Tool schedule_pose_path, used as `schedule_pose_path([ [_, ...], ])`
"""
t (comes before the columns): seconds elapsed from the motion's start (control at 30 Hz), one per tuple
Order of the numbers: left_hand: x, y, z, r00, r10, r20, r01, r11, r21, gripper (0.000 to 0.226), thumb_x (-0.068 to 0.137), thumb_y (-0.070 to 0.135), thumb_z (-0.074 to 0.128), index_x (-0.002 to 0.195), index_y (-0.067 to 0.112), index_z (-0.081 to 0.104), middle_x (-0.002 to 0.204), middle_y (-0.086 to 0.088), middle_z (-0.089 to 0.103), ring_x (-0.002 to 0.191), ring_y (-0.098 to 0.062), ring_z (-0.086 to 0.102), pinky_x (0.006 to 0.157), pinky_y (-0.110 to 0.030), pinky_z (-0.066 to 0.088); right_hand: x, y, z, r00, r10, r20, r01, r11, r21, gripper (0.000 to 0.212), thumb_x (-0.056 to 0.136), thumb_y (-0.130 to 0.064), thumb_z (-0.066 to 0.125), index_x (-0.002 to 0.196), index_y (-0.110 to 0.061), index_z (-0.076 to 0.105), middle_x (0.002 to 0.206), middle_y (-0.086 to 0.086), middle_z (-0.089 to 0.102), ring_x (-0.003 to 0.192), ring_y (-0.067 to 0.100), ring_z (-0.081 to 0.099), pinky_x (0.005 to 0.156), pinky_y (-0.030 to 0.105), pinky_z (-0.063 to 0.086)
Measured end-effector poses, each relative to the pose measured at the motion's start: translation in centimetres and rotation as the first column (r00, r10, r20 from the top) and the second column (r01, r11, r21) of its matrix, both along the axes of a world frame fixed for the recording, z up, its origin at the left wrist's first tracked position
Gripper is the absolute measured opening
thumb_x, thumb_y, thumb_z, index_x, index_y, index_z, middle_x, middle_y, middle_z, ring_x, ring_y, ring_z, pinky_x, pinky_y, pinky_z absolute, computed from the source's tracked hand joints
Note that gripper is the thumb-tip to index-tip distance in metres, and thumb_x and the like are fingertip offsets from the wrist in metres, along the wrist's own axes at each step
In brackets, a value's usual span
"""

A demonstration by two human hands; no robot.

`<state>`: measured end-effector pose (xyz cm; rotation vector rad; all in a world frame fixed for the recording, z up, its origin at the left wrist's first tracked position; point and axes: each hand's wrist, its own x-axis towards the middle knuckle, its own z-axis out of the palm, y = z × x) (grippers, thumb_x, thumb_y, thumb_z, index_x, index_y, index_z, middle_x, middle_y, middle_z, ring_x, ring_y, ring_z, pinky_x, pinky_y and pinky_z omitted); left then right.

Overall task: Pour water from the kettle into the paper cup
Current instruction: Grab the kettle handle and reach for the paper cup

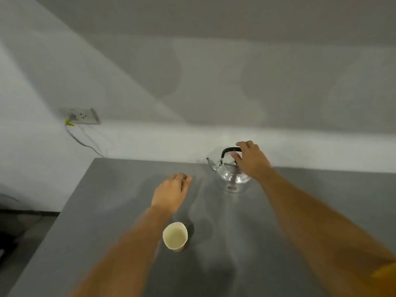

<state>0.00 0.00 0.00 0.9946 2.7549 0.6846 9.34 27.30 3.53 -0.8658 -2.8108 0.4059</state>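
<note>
A polished metal kettle (pixel 232 177) is seen standing upright on the grey desk (pixel 107 200), toward its far edge and right of centre, with the spout turned to the left and the black arched handle (pixel 229 150) raised over the lid. The right hand (pixel 249 160) is placed at that handle from the right side: the fingers are curved over the top of the right end of the arch and the thumb is spread below it, near the lid knob. The grip is loosely open around the handle and has not been closed; whether the fingers are actually touching the handle cannot be told from this view.

The left hand (pixel 171 192) is held palm down over the desk, to the left of the kettle and well apart from it. Its fingers are relaxed and slightly curled, and nothing is held in them.

The paper cup (pixel 175 236) is seen upright on the desk, nearer than both hands and just beside the left forearm, its cream interior open to the view.

On the white wall at the far left, a socket plate (pixel 82 116) with a cable hanging from it is seen.
</note>
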Motion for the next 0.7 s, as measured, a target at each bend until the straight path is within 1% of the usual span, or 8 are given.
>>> schedule_pose_path([
  [0.1,-0.6,0.7,-1.1,1.000,0.002,0.009,-0.002,1.000,0.017,0.038,0.107,0.048,0.040,0.118,0.022,0.065,0.115,-0.002,0.071,0.103,-0.031,0.069,0.081,-0.039,0.052,-1.6,1.4,-0.6,0.998,-0.033,0.044,0.035,0.997,-0.065,0.048,0.102,-0.049,0.044,0.127,-0.011,0.060,0.122,0.015,0.064,0.113,0.034,0.056,0.098,0.049,0.048],
  [0.17,-0.7,1.0,-1.5,1.000,-0.001,0.031,0.001,1.000,0.014,0.039,0.107,0.048,0.040,0.119,0.022,0.065,0.116,-0.003,0.070,0.102,-0.031,0.069,0.081,-0.039,0.054,-2.4,2.1,-1.0,0.995,-0.030,0.092,0.043,0.990,-0.136,0.053,0.100,-0.058,0.040,0.107,-0.011,0.065,0.103,0.010,0.069,0.098,0.032,0.062,0.084,0.044,0.051],
  [0.27,-1.0,1.4,-2.2,0.999,-0.018,0.037,0.018,1.000,0.015,0.039,0.107,0.048,0.040,0.120,0.021,0.066,0.116,-0.004,0.069,0.103,-0.032,0.068,0.081,-0.040,0.054,-2.7,2.9,-1.5,0.997,-0.051,0.063,0.061,0.983,-0.173,0.061,0.093,-0.071,0.041,0.080,-0.015,0.059,0.077,0.003,0.068,0.076,0.025,0.063,0.061,0.035,0.043],
  [0.37,-1.2,1.3,-2.8,0.999,-0.025,0.047,0.025,1.000,0.009,0.039,0.107,0.048,0.040,0.121,0.021,0.065,0.116,-0.004,0.069,0.102,-0.032,0.068,0.081,-0.040,0.054,-3.1,3.2,-1.7,0.994,-0.108,0.027,0.111,0.962,-0.250,0.068,0.082,-0.080,0.046,0.066,-0.015,0.058,0.062,0.001,0.066,0.062,0.019,0.062,0.052,0.031,0.041],
  [0.43,-1.4,1.1,-3.1,0.998,-0.028,0.053,0.027,1.000,0.009,0.040,0.107,0.048,0.039,0.122,0.021,0.065,0.115,-0.004,0.069,0.101,-0.031,0.068,0.081,-0.040,0.055,-3.3,3.2,-1.4,0.991,-0.131,0.028,0.133,0.941,-0.312,0.069,0.076,-0.081,0.052,0.061,-0.015,0.058,0.057,0.000,0.066,0.056,0.018,0.060,0.049,0.030,0.040],
  [0.5,-1.5,0.8,-3.4,0.998,-0.025,0.065,0.023,1.000,0.018,0.041,0.107,0.048,0.039,0.123,0.021,0.065,0.115,-0.003,0.069,0.099,-0.028,0.069,0.081,-0.039,0.055,-3.3,3.2,-1.4,0.990,-0.137,0.026,0.138,0.928,-0.347,0.068,0.075,-0.079,0.056,0.060,-0.013,0.058,0.059,0.003,0.070,0.054,0.019,0.058,0.049,0.030,0.039],
  [0.6,-1.4,0.0,-3.6,0.996,-0.011,0.089,0.005,0.998,0.063,0.039,0.107,0.047,0.042,0.121,0.020,0.067,0.112,-0.003,0.070,0.093,-0.025,0.068,0.079,-0.037,0.054,-2.8,2.9,-1.6,0.988,-0.154,0.019,0.150,0.919,-0.366,0.071,0.077,-0.075,0.060,0.068,-0.004,0.064,0.068,0.009,0.076,0.063,0.025,0.063,0.052,0.032,0.042],
  [0.7,-0.8,-1.2,-3.8,0.989,0.026,0.146,-0.045,0.991,0.127,0.040,0.106,0.049,0.042,0.117,0.022,0.068,0.099,0.002,0.068,0.081,-0.018,0.062,0.074,-0.032,0.048,-1.9,1.9,-1.1,0.985,-0.170,0.000,0.158,0.916,-0.368,0.069,0.080,-0.071,0.063,0.071,-0.003,0.068,0.061,0.005,0.073,0.060,0.023,0.061,0.050,0.030,0.040],
])
